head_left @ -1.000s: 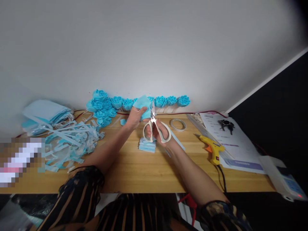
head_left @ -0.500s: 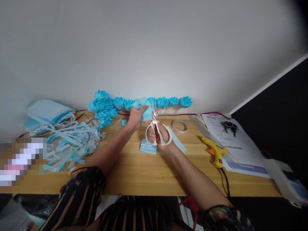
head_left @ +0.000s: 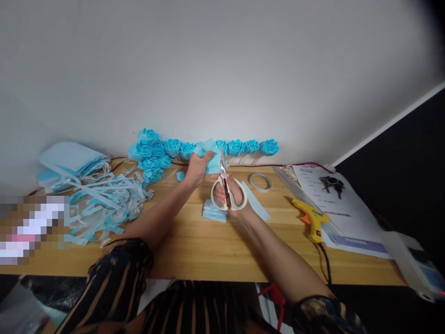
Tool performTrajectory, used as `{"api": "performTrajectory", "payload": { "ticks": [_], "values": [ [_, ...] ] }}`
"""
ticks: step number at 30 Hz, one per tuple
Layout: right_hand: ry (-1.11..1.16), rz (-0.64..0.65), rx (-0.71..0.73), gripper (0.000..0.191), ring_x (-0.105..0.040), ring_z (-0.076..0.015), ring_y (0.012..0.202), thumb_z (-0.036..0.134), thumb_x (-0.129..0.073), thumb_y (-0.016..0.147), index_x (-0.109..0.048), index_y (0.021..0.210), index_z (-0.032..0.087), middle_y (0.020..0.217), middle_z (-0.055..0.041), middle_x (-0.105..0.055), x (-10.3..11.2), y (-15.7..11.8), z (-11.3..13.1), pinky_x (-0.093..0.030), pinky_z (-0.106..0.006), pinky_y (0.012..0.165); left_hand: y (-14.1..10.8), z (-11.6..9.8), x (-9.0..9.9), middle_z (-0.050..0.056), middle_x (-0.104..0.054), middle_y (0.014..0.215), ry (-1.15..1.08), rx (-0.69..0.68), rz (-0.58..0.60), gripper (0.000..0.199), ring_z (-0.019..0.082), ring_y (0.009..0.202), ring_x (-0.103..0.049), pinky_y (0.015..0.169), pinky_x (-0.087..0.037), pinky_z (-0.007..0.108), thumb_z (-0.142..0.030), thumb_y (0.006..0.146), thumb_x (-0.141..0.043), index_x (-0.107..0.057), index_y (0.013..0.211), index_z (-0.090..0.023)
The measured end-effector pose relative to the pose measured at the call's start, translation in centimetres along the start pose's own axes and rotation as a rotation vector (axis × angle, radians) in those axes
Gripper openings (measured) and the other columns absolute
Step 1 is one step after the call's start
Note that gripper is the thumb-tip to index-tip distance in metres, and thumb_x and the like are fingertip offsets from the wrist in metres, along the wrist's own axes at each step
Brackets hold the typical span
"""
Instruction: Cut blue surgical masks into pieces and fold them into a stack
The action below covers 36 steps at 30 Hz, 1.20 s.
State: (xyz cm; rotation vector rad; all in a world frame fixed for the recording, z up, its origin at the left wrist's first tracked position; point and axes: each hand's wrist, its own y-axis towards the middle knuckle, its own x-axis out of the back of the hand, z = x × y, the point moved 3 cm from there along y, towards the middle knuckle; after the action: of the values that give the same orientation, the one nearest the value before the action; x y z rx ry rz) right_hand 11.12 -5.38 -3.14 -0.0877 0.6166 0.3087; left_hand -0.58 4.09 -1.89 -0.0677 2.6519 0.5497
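My left hand (head_left: 197, 169) pinches a light blue piece of mask fabric (head_left: 212, 162), holding it up above the table. In my right hand (head_left: 232, 188) are white-handled scissors (head_left: 223, 169), blades pointing up along the fabric's right edge. How far the blades reach into the fabric, I cannot tell. A folded stack of blue fabric (head_left: 214, 211) lies below my right hand, and a flat blue strip (head_left: 256, 201) lies just right of it. Behind the hands stands a row of blue fabric flowers (head_left: 235, 147) along the wall. A small blue scrap (head_left: 180, 176) rests left of the held piece.
Left are a pile of cut strips (head_left: 104, 204) and a stack of face masks (head_left: 69, 160). To the right lie a roll of tape (head_left: 260, 182), a yellow glue gun (head_left: 311, 220) with its cord, papers (head_left: 351, 232) and keys (head_left: 333, 184). More flowers (head_left: 149, 153) are bunched at the back left.
The scissors' handles have drawn slightly closer together, and the blades look more closed. My left hand keeps its hold on the fabric. The whole view has shifted a little.
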Motion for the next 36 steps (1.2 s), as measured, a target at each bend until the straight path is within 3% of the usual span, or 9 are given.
{"api": "performTrajectory", "payload": {
  "ticks": [7,13,19,25,28,32,36],
  "values": [
    [-0.036,-0.008,0.023,0.06,-0.034,-0.0066,0.04,0.072,-0.078,0.067,-0.068,0.09,0.017,0.054,0.0066,-0.046,-0.1,-0.1,-0.2,-0.024,-0.022,0.035,0.0,-0.3,0.0,0.0,-0.07,0.08,0.005,0.0,-0.029,0.045,0.011,0.071,-0.062,0.074,-0.052,0.024,-0.05,0.062,-0.087,-0.068,0.084,-0.016],
    [-0.028,0.018,0.012,0.057,-0.04,-0.0088,0.046,0.072,-0.073,0.073,-0.066,0.089,0.019,0.058,0.0048,-0.048,-0.2,0.0,0.1,-0.03,-0.023,0.04,-1.2,-0.1,-1.1,-0.006,-0.059,0.065,0.018,0.03,0.061,0.036,0.007,0.059,-0.052,0.064,-0.047,0.021,-0.042,0.066,-0.086,-0.061,0.074,-0.017],
    [-0.023,-0.046,0.107,0.059,-0.039,-0.0108,0.05,0.078,-0.069,0.071,-0.066,0.085,0.021,0.06,0.0033,-0.046,0.4,0.3,2.4,-0.032,-0.026,0.045,-2.1,1.0,-1.5,-0.002,-0.068,0.075,0.093,0.098,0.04,0.027,0.012,0.071,-0.061,0.075,-0.051,0.026,-0.035,0.066,-0.082,-0.064,0.076,-0.017],
    [-0.11,-0.075,0.215,0.051,-0.045,-0.0145,0.059,0.067,-0.072,0.075,-0.07,0.103,0.025,0.071,0.0005,-0.052,1.0,0.2,5.1,-0.039,-0.03,0.053,-0.2,0.6,-0.1,0.0,-0.071,0.083,-0.011,0.064,-0.061,0.045,0.015,0.08,-0.067,0.082,-0.053,0.029,-0.047,0.062,-0.085,-0.066,0.09,-0.018],
    [-0.31,-0.124,0.251,0.058,-0.049,-0.0141,0.061,0.061,-0.079,0.07,-0.067,0.111,0.022,0.074,0.001,-0.056,2.2,-0.4,7.2,-0.036,-0.028,0.052,0.3,0.1,0.2,0.0,-0.071,0.083,-0.007,0.054,-0.12,0.049,0.017,0.084,-0.068,0.083,-0.054,0.029,-0.051,0.059,-0.087,-0.065,0.089,-0.018],
    [-0.698,-0.226,0.244,0.059,-0.049,-0.0121,0.06,0.056,-0.077,0.074,-0.065,0.118,0.02,0.074,0.0018,-0.06,5.7,-2.9,9.6,-0.036,-0.026,0.054,0.7,-1.3,-0.1,0.0,-0.068,0.082,0.02,-0.025,-0.16,0.046,0.017,0.086,-0.068,0.082,-0.054,0.028,-0.054,0.066,-0.084,-0.064,0.086,-0.018],
    [-1.39,-0.425,0.101,0.047,-0.063,-0.0206,0.08,0.039,-0.07,0.082,-0.065,0.124,0.017,0.092,-0.0071,-0.073,9.3,-6.7,9.5,-0.046,-0.031,0.071,0.9,-2.6,-0.3,-0.001,-0.064,0.077,0.041,-0.004,-0.125,0.046,0.016,0.081,-0.066,0.079,-0.055,0.029,-0.059,0.074,-0.078,-0.062,0.084,-0.017]
  ]
}}
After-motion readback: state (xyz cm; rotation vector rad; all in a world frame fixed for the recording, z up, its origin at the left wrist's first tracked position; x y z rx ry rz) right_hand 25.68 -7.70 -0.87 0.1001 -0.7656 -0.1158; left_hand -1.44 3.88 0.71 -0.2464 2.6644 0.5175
